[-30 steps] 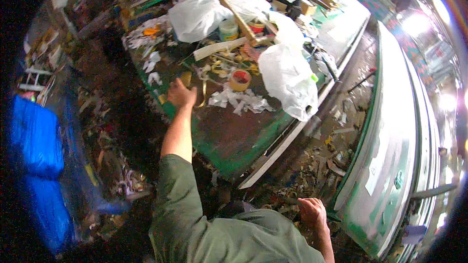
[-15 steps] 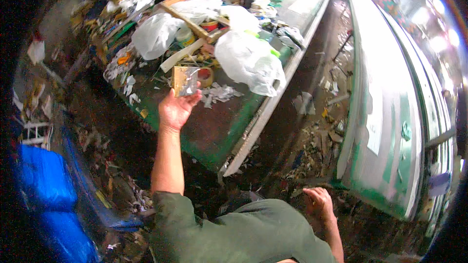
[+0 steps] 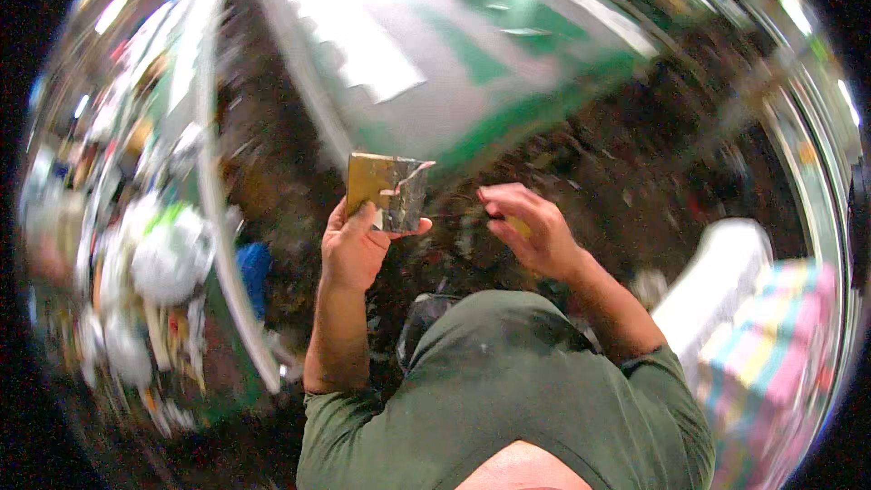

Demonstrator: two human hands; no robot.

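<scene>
My left hand (image 3: 359,249) grips a flat square packet (image 3: 388,192) by its lower edge, thumb in front and fingers behind. The packet is yellow-brown on its left side and shiny, silvery-clear on its right, tilted slightly toward me. To its right my right hand (image 3: 533,231) is raised, apart from the packet. Its fingers are half bent with the thumb away from them, and nothing plainly lies in its grasp. A small yellow patch by the palm is too blurred to make out.
Ahead stands a green table (image 3: 544,109) with pale sheets on it. At left runs another table (image 3: 238,318) crowded with scraps and a white plastic bag (image 3: 172,259). A striped pastel bundle (image 3: 771,336) and a white roll-like shape (image 3: 717,272) are at right. Debris litters the dark floor.
My view has swung right, from the cluttered table toward the green one. My left hand has drawn the packet closer in. My right hand has risen from low beside my body toward it.
</scene>
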